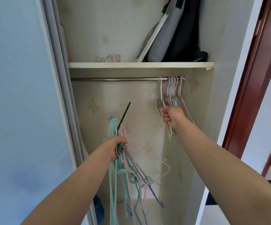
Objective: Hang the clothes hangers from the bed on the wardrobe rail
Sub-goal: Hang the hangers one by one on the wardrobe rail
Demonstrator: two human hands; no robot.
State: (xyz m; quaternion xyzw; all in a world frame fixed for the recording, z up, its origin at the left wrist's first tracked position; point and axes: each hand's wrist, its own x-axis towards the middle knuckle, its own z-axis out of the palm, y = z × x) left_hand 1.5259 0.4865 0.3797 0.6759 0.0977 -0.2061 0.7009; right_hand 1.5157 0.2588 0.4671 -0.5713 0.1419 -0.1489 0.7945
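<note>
A metal wardrobe rail [115,79] runs under the shelf. Several thin pink, blue and teal hangers [173,88] hang bunched at its right end. A white hanger [161,90] has its hook over the rail just left of that bunch. My right hand [172,117] is closed around the white hanger's lower part, below the rail. My left hand [117,147] grips a tangled bundle of hangers [128,179] in teal, pink, purple and green, lower and to the left. The bundle dangles down inside the wardrobe.
A white shelf [139,64] sits right above the rail, holding a grey bag [165,38], a dark bag and a flat white board. The sliding door [18,95] stands at the left. A red-brown door frame [253,78] rises at the right.
</note>
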